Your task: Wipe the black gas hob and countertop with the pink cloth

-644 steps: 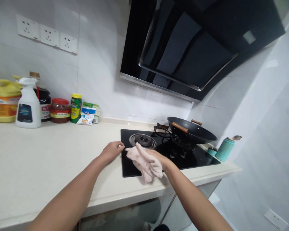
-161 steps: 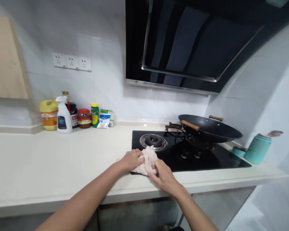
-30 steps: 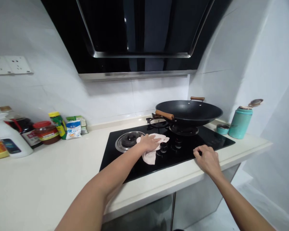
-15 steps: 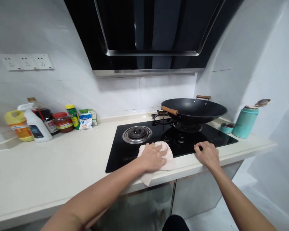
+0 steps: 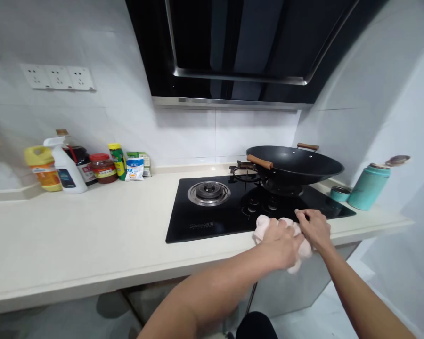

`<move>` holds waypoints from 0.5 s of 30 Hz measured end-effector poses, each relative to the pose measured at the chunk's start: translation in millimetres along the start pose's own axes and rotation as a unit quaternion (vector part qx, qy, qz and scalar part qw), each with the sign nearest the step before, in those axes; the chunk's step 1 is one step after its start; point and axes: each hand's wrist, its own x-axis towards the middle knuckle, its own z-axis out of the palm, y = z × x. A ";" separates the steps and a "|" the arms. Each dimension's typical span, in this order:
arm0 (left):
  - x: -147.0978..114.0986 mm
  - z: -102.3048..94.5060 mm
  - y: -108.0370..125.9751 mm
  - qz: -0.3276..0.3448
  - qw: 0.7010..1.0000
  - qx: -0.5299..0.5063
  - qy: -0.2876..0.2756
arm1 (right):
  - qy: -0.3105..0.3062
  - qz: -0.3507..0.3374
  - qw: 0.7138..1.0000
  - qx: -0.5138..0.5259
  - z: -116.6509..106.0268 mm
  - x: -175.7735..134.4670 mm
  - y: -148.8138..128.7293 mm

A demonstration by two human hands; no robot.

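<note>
My left hand (image 5: 283,242) is closed on a pale pink cloth (image 5: 261,227), pressing it at the front edge of the black glass gas stove (image 5: 212,226). Part of the cloth hangs over the counter's edge, and some of it is hidden under my fingers. Just to its right, my right hand (image 5: 315,229) rests at the stove's front edge with its fingers curled in, close against the cloth. I see nothing in that hand. Two control knobs (image 5: 253,205) are behind the cloth. A black wok (image 5: 293,165) with wooden handles sits on the right burner.
The bare left burner (image 5: 209,192) is ringed with metal. Along the back left wall stand a spray bottle (image 5: 68,169), a yellow jug (image 5: 44,169), a red-lidded jar (image 5: 102,169) and small packets (image 5: 134,169). A teal flask (image 5: 369,188) and its cup (image 5: 339,193) stand right. A range hood (image 5: 233,89) hangs above.
My left hand has slid the cloth to the right along the stove's front, up beside my right hand. The right hand stays near the edge. The view has shifted a little left.
</note>
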 end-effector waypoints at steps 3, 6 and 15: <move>-15.1 1.6 -3.8 -0.012 1.000 0.005 0.025 | -0.011 0.004 1.000 -0.013 1.1 1.9 1.9; -46.1 -2.2 -14.3 -0.028 0.999 0.010 0.031 | -0.033 0.007 0.999 -0.029 1.6 3.8 2.7; -200.0 -24.3 -65.1 -0.123 0.987 0.046 0.091 | -0.014 0.004 0.997 -0.075 0.1 -5.8 -6.5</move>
